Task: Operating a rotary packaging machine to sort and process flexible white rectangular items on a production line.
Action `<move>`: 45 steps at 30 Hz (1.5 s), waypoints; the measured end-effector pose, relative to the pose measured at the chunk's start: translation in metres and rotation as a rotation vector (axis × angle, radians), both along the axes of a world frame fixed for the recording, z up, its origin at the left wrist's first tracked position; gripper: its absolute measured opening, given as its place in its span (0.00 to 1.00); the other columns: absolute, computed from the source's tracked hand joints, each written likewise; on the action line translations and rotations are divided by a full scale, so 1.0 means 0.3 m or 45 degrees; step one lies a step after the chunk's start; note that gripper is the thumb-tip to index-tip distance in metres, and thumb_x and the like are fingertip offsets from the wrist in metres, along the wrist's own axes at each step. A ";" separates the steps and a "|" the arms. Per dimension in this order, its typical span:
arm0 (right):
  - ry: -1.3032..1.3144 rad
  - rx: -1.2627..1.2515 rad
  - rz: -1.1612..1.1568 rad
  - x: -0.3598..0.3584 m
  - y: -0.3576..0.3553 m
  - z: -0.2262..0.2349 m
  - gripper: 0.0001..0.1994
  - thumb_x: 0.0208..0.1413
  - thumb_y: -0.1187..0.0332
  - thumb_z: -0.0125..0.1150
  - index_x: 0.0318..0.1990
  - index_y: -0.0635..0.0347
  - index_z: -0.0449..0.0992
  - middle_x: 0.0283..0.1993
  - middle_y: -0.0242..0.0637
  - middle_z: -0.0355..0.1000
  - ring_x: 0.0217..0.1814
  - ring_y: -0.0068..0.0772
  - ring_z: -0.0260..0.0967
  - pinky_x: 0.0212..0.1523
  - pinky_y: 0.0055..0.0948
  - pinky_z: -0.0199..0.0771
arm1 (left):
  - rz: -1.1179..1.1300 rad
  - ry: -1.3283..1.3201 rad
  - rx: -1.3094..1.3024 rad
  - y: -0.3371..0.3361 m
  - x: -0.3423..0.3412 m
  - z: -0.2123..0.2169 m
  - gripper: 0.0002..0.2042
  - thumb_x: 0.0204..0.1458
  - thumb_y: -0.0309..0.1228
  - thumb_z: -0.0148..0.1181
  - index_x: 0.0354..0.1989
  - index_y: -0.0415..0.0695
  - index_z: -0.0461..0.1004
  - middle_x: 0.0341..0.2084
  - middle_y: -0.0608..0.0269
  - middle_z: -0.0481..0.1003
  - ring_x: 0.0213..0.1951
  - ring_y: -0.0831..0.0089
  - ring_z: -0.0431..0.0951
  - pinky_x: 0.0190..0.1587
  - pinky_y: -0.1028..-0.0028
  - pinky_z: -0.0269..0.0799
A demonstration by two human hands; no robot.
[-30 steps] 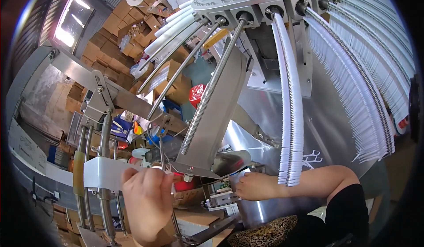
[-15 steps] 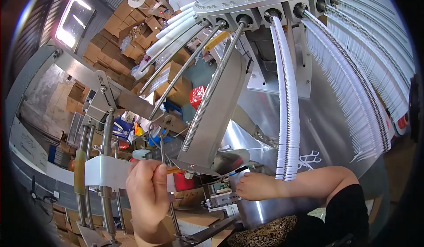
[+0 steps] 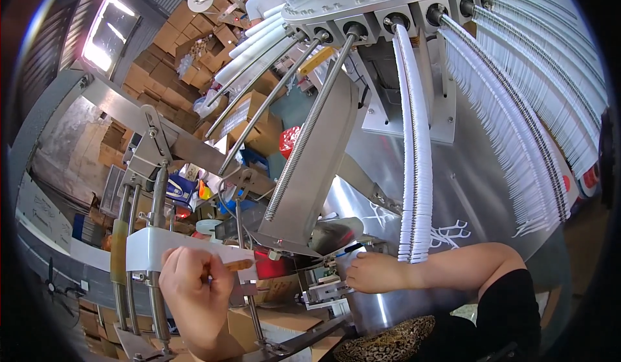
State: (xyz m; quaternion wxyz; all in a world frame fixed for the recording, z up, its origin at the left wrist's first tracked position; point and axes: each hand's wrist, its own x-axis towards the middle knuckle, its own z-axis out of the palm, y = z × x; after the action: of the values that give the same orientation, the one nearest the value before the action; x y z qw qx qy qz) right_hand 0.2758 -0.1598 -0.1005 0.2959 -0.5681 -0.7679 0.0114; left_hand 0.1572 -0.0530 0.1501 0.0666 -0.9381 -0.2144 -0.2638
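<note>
Left hand shifted leftward | fingers clench slim amber stick | right hand: can't tell

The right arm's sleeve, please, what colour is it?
The sleeve is black, showing best in the head view.

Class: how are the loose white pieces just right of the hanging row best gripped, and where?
Probably pinch the loose white pieces by their forked ends at the picture's right, coming from above and right. They look thin and low on the metal table, those ends exposed; the hanging row crowds their left, and the right forearm lies just below.
</note>
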 end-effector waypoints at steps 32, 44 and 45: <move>-0.015 0.212 -0.018 -0.008 0.007 -0.045 0.03 0.38 0.68 0.51 0.21 0.53 0.70 0.24 0.26 0.65 0.30 0.24 0.63 0.33 0.24 0.61 | -0.073 0.971 0.135 0.047 0.010 -0.296 0.06 0.41 0.32 0.52 0.20 0.45 0.72 0.15 0.61 0.72 0.21 0.64 0.73 0.26 0.65 0.63; 0.015 0.251 0.051 0.005 0.007 -0.003 0.03 0.40 0.68 0.50 0.21 0.54 0.69 0.24 0.27 0.65 0.30 0.25 0.63 0.33 0.24 0.61 | -0.160 0.974 0.284 0.156 -0.012 -0.510 0.08 0.36 0.25 0.52 0.28 0.45 0.72 0.26 0.58 0.72 0.27 0.66 0.73 0.32 0.65 0.65; 0.012 0.280 0.024 -0.002 0.011 -0.016 0.03 0.40 0.68 0.50 0.20 0.53 0.69 0.24 0.27 0.65 0.30 0.25 0.63 0.33 0.24 0.61 | -0.228 0.987 0.279 0.186 -0.029 -0.548 0.09 0.35 0.27 0.54 0.28 0.44 0.72 0.24 0.60 0.71 0.28 0.66 0.74 0.31 0.66 0.65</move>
State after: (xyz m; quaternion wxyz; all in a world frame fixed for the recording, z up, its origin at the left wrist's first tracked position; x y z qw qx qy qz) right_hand 0.2752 -0.1564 -0.1054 0.3599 -0.5249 -0.7683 -0.0676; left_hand 0.1486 0.0027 -0.0144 0.2189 -0.9702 -0.0617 0.0831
